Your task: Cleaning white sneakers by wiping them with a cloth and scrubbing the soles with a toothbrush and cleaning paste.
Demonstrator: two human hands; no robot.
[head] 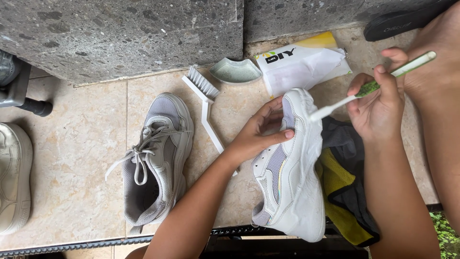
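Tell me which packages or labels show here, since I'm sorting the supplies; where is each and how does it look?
Plastic packet: lies on the tiled floor by the stone step, just above the white sneaker; flat, crumpled, white with a yellow top edge and dark print.
Black sandal: top right corner, faint raised lettering on its strap.
No screens or signs show.

Pale shoe (14,177) cut by left edge, black sandal (402,21) cropped at top, toothbrush bristles hidden.

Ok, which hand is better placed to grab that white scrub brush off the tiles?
Probably the left hand: it holds the white sneaker right beside the scrub brush. The right hand grips the toothbrush, farther away.
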